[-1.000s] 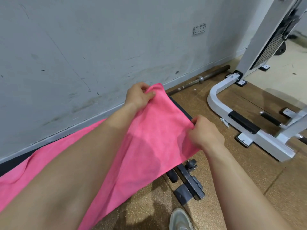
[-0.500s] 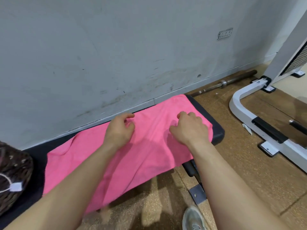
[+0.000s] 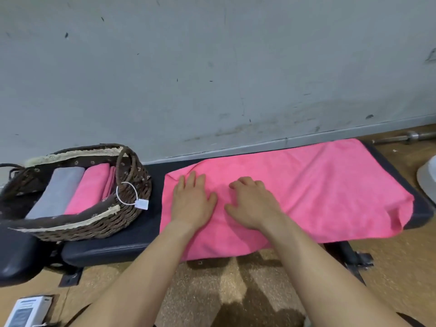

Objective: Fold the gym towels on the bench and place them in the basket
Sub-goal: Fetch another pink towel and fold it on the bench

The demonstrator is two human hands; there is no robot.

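Single head view, close, looking forward-down over bench (image 3: 122, 241) toward wall (image 3: 212, 67).

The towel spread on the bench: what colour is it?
The towel is plain bright pink, clearest in the head view.

A grey wall (image 3: 212, 67) fills the upper half of the view, its paint scuffed and flecked with small dark marks, with dirtier smears low down. A pale baseboard (image 3: 354, 132) runs along its foot. The floor (image 3: 401, 267) is brown and speckled, crossed by soft shadows near the bottom middle. At the far right a metal barbell (image 3: 401, 138) lies on the floor close to the wall, cut off by the frame edge. Below it, a white rounded part (image 3: 428, 178) shows only partly. In the lower left corner a white device (image 3: 26, 311) lies on the floor; its label is too blurred to read.
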